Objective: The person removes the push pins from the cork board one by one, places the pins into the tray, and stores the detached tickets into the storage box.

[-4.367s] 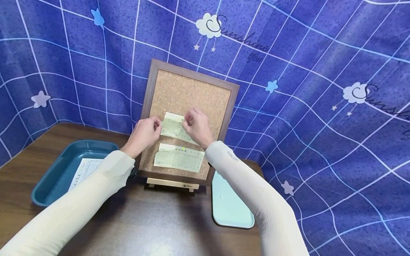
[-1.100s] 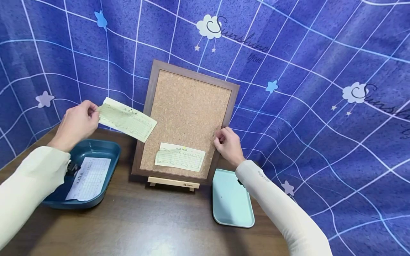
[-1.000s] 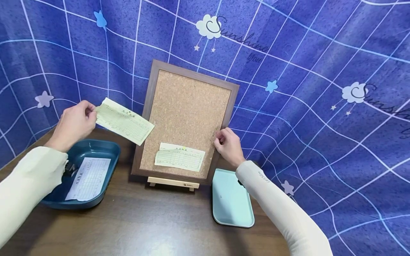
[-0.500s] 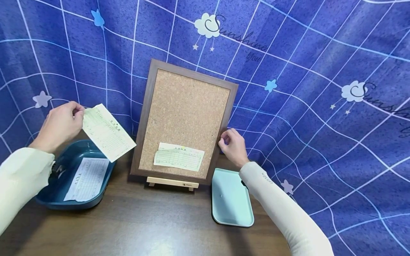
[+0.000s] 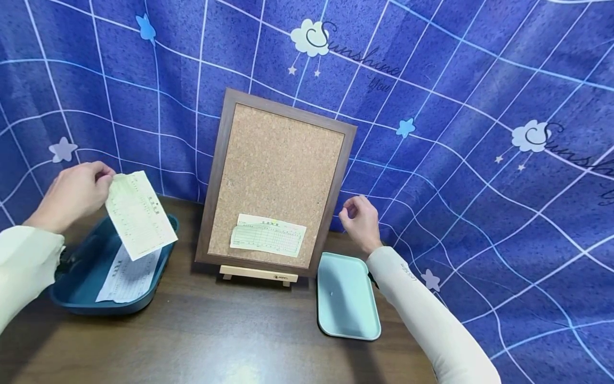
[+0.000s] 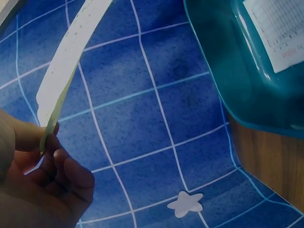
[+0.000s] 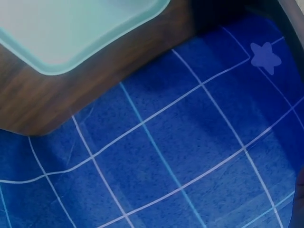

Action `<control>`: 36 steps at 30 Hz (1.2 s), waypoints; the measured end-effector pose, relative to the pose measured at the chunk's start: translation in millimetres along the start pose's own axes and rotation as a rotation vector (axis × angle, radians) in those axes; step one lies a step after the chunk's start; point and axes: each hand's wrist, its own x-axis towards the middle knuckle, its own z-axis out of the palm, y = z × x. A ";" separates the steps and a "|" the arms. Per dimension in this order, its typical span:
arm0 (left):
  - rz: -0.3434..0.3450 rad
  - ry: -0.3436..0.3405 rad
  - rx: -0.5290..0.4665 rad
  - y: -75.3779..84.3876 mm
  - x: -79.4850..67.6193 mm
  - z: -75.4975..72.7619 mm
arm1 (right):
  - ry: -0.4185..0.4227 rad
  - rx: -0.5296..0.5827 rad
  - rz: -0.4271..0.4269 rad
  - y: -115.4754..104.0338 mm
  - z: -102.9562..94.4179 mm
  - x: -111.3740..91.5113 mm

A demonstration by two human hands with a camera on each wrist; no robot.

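My left hand [image 5: 72, 194] pinches a pale green printed slip [image 5: 140, 216] at its upper left corner. The slip hangs tilted over the blue tray [image 5: 77, 306] and hides part of it. In the left wrist view the slip [image 6: 71, 61] shows nearly edge-on between thumb and fingers. My right hand [image 5: 362, 221], thumb and index finger bent together, hovers right of the corkboard [image 5: 283, 160], above the mint tray [image 5: 352, 314]; I cannot tell whether something small is between those fingertips. A second green slip [image 5: 268, 237] is on the board's lower part, a yellow dot at its top.
A white printed sheet [image 5: 127, 277] lies in the blue tray. A tiny pale object [image 5: 331, 293] lies in the mint tray. The corkboard leans on a small wooden easel [image 5: 259, 274] on the brown table [image 5: 206, 330]. A blue gridded curtain [image 5: 431, 64] hangs behind.
The upper slip came off the board, and my left hand carried it left and down over the blue tray. My right hand moved from the board to the right, over the mint tray.
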 end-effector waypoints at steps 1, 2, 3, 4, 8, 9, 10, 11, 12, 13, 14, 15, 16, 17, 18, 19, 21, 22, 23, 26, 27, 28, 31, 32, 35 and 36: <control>-0.004 -0.010 0.009 -2.0 0.0 0.0 | -0.003 -0.008 0.002 1.4 -0.8 -1.0; -0.013 -0.022 0.019 -3.8 0.1 0.4 | -0.005 -0.013 0.003 2.6 -1.6 -2.1; -0.022 -0.036 0.031 -5.7 0.0 0.8 | -0.008 -0.016 0.003 3.8 -2.0 -3.3; -0.031 -0.051 0.042 -7.8 0.0 1.2 | -0.008 -0.018 0.001 4.8 -2.3 -4.6; -0.041 -0.103 0.069 -16.3 -0.9 4.1 | -0.018 -0.020 0.002 8.6 -2.4 -10.4; -0.042 -0.117 0.077 -17.8 -1.4 4.8 | -0.019 -0.016 0.004 9.6 -2.3 -11.8; -0.042 -0.130 0.084 -19.1 -1.8 5.6 | -0.021 -0.017 0.006 10.6 -2.0 -13.4; -0.041 -0.143 0.090 -20.6 -2.3 6.7 | -0.023 -0.018 0.011 11.6 -1.7 -14.9; -0.040 -0.152 0.096 -21.8 -2.8 7.7 | -0.024 -0.022 0.013 12.6 -1.4 -16.4; -0.045 -0.164 0.104 -22.6 -3.4 8.8 | -0.023 -0.019 0.018 13.2 -1.2 -17.9; -0.052 -0.177 0.113 -23.3 -3.9 10.0 | -0.023 -0.020 0.022 14.1 -0.8 -19.5; -0.055 -0.187 0.119 -24.0 -4.3 11.2 | -0.024 -0.023 0.027 14.9 -0.4 -21.2; -0.058 -0.199 0.125 -24.8 -4.5 12.2 | -0.026 -0.025 0.032 15.6 -0.1 -22.9; -0.060 -0.207 0.132 -25.5 -4.7 13.4 | -0.027 -0.026 0.035 16.3 0.2 -24.6; -0.062 -0.217 0.139 -25.9 -4.9 14.5 | -0.031 -0.028 0.039 17.0 0.5 -26.3; -0.059 -0.229 0.147 -26.5 -5.0 15.6 | -0.034 -0.027 0.045 17.4 0.6 -28.2; -0.058 -0.254 0.153 -27.2 -5.2 17.8 | -0.045 -0.032 0.055 18.7 0.8 -31.8; -0.063 -0.270 0.154 -27.1 -5.3 18.6 | -0.050 -0.034 0.060 19.3 0.8 -33.6; -0.060 -0.280 0.153 -27.0 -5.6 19.8 | -0.055 -0.038 0.064 20.1 1.0 -35.4; -0.073 -0.323 0.131 -27.1 -6.4 23.3 | -0.078 -0.049 0.082 22.6 1.7 -40.5; -0.073 -0.333 0.123 -26.9 -6.6 24.6 | -0.086 -0.056 0.087 23.6 1.9 -42.1; -0.071 -0.337 0.121 -26.6 -6.7 25.9 | -0.093 -0.058 0.091 24.5 2.3 -43.6; -0.059 -0.343 0.115 -26.0 -6.1 29.7 | -0.123 -0.065 0.108 26.6 3.9 -48.5; -0.053 -0.343 0.117 -25.6 -5.7 30.5 | -0.129 -0.062 0.109 27.3 4.8 -50.3; -0.053 -0.350 0.118 -24.8 -4.7 33.2 | -0.167 -0.046 0.122 29.6 7.3 -56.4; -0.051 -0.352 0.120 -24.8 -4.2 34.3 | -0.182 -0.038 0.129 30.5 8.1 -58.6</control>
